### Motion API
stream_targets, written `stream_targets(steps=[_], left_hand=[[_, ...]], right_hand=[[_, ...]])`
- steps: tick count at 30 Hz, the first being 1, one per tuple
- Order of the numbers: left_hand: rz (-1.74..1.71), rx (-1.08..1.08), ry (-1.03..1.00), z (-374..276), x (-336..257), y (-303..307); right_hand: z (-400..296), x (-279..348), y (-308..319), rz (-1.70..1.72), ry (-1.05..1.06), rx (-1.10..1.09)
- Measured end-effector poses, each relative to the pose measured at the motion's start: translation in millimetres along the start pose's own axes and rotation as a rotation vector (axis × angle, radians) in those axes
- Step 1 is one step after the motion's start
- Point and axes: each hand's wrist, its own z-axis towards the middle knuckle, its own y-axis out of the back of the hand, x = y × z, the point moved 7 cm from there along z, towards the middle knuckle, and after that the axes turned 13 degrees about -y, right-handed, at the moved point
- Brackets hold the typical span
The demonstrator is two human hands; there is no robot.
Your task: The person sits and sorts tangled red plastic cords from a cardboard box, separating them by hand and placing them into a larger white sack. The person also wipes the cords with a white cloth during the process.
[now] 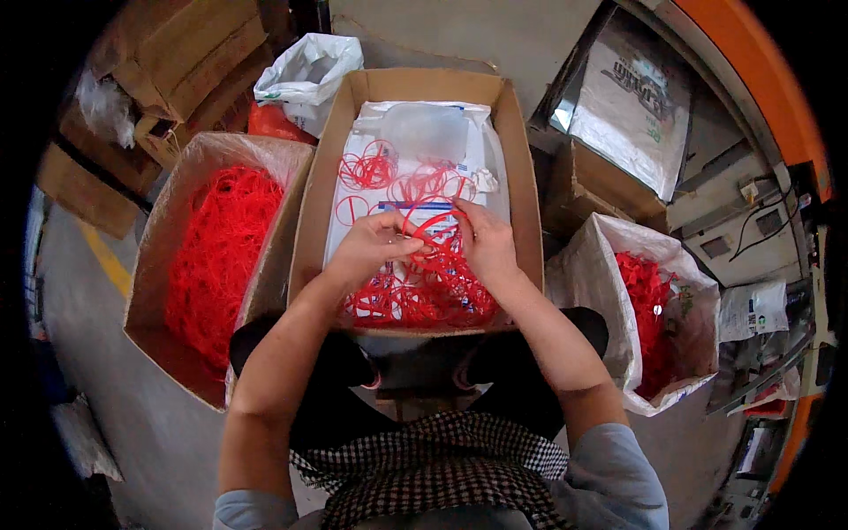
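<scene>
A shallow cardboard box (pixel 525 199) stands before me, lined with white printed sacks. Over its middle, my left hand (pixel 377 244) pinches a thin red plastic ring piece (pixel 424 228) between thumb and fingers. My right hand (pixel 487 242) grips the other side of the same piece, fingertips close to the left ones. Below both hands lies a tangled heap of red ring-shaped pieces (pixel 424 301) along the near wall. Smaller clusters of red rings (pixel 368 165) rest farther up on the lining, beside a crumpled white scrap (pixel 485 180).
At left stands a plastic-lined carton (pixel 151 265) of tangled red strands (pixel 222 265). A white woven sack (pixel 705 318) with red pieces (pixel 646 318) is at right. Behind are a white bag (pixel 311 73) and stacked cartons (pixel 192 53); an orange-framed machine (pixel 762 79) curves along the right.
</scene>
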Motion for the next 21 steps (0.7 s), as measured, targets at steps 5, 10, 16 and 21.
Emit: stream_targets(steps=[5, 10, 16, 21], left_hand=[[-0.02, -0.024, -0.041, -2, -7, 3], [0.151, -0.068, -0.058, 1, -10, 3], [0.378, -0.042, -0.128, 4, -14, 8], [0.02, -0.06, -0.082, 3, -10, -1]], right_hand=[[6, 9, 1, 0.096, 0.085, 0.044], [8, 1, -1, 0.166, 0.06, 0.099], [10, -1, 3, 0.182, 0.033, 0.145], [10, -19, -20, 0.375, -0.287, 0.465]])
